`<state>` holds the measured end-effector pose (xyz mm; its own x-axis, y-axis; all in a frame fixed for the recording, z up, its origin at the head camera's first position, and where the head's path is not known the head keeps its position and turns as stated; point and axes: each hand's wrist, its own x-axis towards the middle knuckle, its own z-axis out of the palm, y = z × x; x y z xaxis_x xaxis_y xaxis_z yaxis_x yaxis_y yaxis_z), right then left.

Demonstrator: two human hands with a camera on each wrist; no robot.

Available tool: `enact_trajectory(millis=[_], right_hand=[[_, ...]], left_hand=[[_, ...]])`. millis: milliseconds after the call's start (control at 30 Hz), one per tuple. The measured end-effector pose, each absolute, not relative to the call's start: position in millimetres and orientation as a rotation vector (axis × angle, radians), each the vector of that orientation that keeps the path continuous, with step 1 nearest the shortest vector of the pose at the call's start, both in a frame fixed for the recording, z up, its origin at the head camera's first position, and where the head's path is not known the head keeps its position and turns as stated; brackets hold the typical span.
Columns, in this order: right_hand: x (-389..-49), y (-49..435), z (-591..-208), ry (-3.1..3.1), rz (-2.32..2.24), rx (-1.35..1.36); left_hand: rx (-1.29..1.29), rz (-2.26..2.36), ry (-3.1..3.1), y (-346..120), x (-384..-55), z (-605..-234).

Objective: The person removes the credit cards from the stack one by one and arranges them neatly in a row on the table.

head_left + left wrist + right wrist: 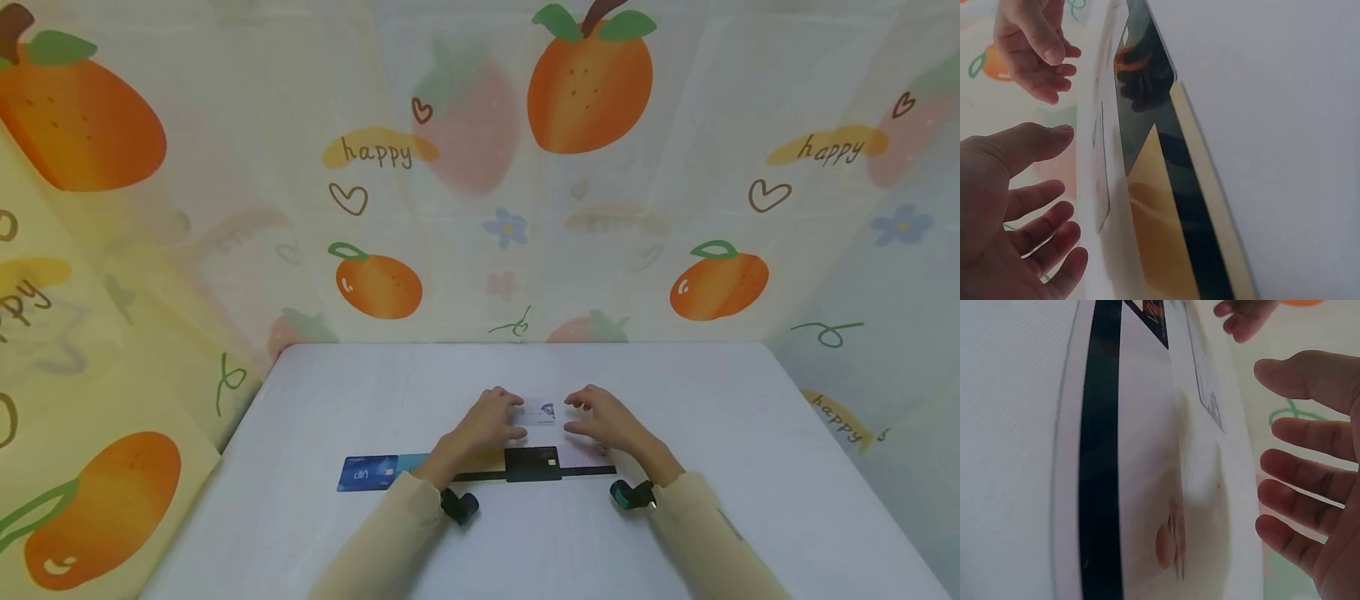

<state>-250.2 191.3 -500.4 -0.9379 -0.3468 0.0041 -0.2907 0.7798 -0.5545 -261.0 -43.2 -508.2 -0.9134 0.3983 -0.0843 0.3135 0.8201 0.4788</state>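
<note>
A pale card with a small grey picture (542, 411) lies on the table between the two hands. My left hand (491, 417) is at its left end and my right hand (603, 417) at its right. Both have fingers apart and relaxed, with nothing in them. In front of the hands is a row of cards: a blue VIP card (367, 473), a teal card (412, 462), a gold card with a black stripe (1160, 244), a black card (532, 465) and a lilac card with a black stripe (1144, 412). The left forearm hides part of the row.
The cards lie on a white table (285, 550). Behind it hangs a cloth (465, 275) printed with oranges, strawberries and hearts, which also covers the left and right sides. Each wrist carries a small black camera (460, 506).
</note>
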Motion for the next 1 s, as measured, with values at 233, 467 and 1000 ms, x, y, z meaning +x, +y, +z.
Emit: enact_trajectory(millis=[233, 467, 1000], right_hand=[[-263, 174, -500, 2.854, -0.779, -0.568], [-270, 162, -495, 2.861, -0.68, -0.683], [-287, 147, -504, 2.855, -0.476, -0.647]], left_hand=[[0.511, 0.673, 2.804, -49, -271, -508], [0.498, 0.669, 2.793, -53, -277, -514], [0.543, 0.614, 2.801, -53, -292, -521]])
